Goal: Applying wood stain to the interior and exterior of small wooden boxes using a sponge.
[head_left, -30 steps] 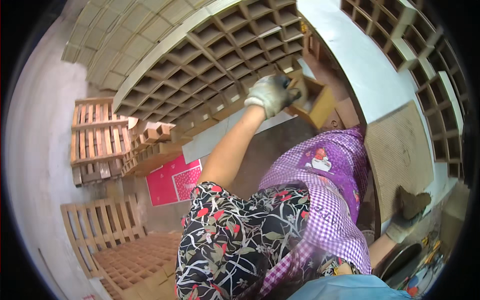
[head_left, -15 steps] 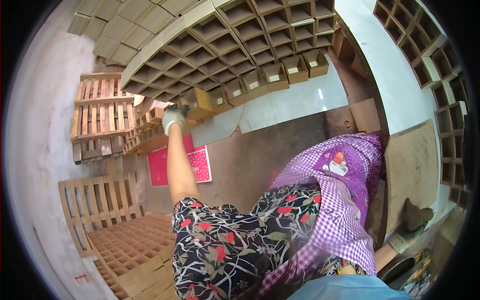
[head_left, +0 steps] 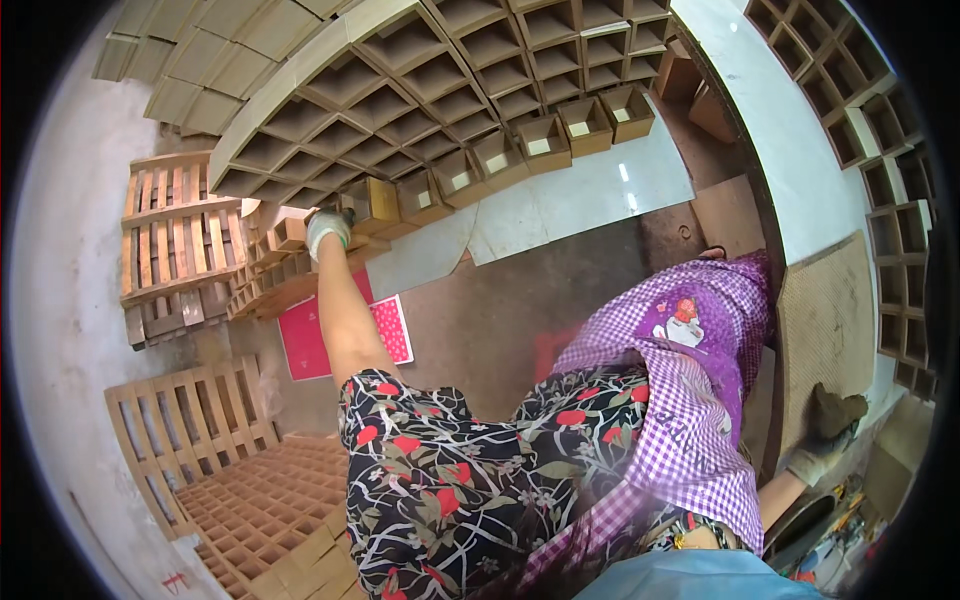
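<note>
Six open-topped boxes (head_left: 552,157) stood lined along the stacked boxes (head_left: 288,158), a seventh box (head_left: 381,207) at their left end; what remained, we couldn't tell. Our left hand (head_left: 328,230) touched the seventh, our right hand (head_left: 818,464) a brown lump (head_left: 838,408), whether fingers pinched unclear in both.

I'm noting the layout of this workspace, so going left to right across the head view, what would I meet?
Upper slatted wooden pallet, gloved left hand, the open brown box at its fingers, purple checked apron, gloved right hand.
</note>
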`<state>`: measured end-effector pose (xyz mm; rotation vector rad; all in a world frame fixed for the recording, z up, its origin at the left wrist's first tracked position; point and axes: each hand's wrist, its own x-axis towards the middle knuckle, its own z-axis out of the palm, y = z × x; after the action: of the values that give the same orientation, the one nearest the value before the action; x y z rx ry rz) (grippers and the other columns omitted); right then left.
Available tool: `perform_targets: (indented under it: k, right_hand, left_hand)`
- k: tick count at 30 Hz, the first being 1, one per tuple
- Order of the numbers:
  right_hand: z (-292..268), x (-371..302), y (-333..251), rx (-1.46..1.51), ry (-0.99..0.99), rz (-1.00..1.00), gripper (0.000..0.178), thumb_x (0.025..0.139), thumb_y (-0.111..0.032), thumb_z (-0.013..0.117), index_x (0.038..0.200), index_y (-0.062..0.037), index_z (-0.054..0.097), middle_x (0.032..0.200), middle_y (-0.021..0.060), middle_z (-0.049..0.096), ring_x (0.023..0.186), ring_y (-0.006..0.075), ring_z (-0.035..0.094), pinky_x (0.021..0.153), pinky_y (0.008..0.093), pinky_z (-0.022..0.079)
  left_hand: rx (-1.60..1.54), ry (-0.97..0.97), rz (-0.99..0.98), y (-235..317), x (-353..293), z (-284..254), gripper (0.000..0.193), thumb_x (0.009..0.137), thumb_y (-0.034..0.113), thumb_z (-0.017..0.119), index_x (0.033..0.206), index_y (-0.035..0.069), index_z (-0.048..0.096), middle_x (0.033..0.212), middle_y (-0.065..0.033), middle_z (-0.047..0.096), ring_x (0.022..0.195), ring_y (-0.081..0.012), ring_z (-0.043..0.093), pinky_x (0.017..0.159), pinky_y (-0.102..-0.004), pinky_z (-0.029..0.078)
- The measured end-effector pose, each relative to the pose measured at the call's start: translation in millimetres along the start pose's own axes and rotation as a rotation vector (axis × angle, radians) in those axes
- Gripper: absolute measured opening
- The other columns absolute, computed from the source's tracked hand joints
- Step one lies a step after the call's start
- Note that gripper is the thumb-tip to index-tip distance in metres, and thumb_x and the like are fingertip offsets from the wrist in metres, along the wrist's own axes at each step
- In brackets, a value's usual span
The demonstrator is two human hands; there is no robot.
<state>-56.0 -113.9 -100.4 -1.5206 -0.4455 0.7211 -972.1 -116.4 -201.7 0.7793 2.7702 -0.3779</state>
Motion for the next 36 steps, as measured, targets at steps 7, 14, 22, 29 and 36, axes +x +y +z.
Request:
perform_targets:
  k: [7,14,22,29,36]
  right_hand:
    - [-5,17,15,0.052,-0.036,0.059,0.054,0.103,-0.031,0.035,0.150,-0.0058,0.038,0.147,0.0166,0.046,0.133,0.0334,0.048,0.115,0.0467,0.037]
    - [-6,12,10,0.108,0.021,0.013,0.054,0.103,-0.032,0.036,0.151,-0.0072,0.037,0.149,0.0168,0.044,0.134,0.0325,0.047,0.116,0.0462,0.036]
    - [8,-17,-12,0.127,0.107,0.058,0.053,0.104,-0.025,0.034,0.154,-0.0079,0.032,0.157,0.0094,0.034,0.141,0.0300,0.039,0.120,0.0450,0.028]
    - [-96,98,67,1.147,-0.965,0.520,0.054,0.105,-0.029,0.035,0.154,-0.0098,0.031,0.158,0.0102,0.033,0.143,0.0303,0.036,0.121,0.0448,0.025]
    - [-9,20,11,0.164,-0.133,0.096,0.051,0.103,-0.028,0.039,0.151,-0.0096,0.036,0.152,0.0118,0.039,0.139,0.0301,0.040,0.119,0.0453,0.029]
  left_hand:
    - [0.008,0.183,0.078,-43,-1,7,0.051,0.094,0.047,0.050,0.118,0.007,0.069,0.131,-0.0191,0.060,0.121,-0.0355,0.058,0.099,-0.0454,0.048]
    - [-0.166,0.249,-0.036,-31,-23,77,0.044,0.096,0.036,0.054,0.123,0.001,0.061,0.128,-0.0198,0.059,0.115,-0.0346,0.059,0.099,-0.0412,0.047]
    - [0.454,-0.401,0.084,40,-50,114,0.056,0.099,0.035,0.034,0.149,0.014,0.044,0.157,-0.0051,0.036,0.144,-0.0227,0.038,0.118,-0.0390,0.026]
    - [0.333,-0.323,-0.053,8,-26,73,0.057,0.099,0.043,0.034,0.149,0.015,0.045,0.157,-0.0046,0.036,0.145,-0.0211,0.035,0.118,-0.0394,0.028]
    - [0.320,-0.428,-0.009,43,-44,32,0.056,0.101,0.035,0.036,0.149,0.007,0.041,0.159,-0.0080,0.035,0.143,-0.0239,0.039,0.113,-0.0395,0.034]
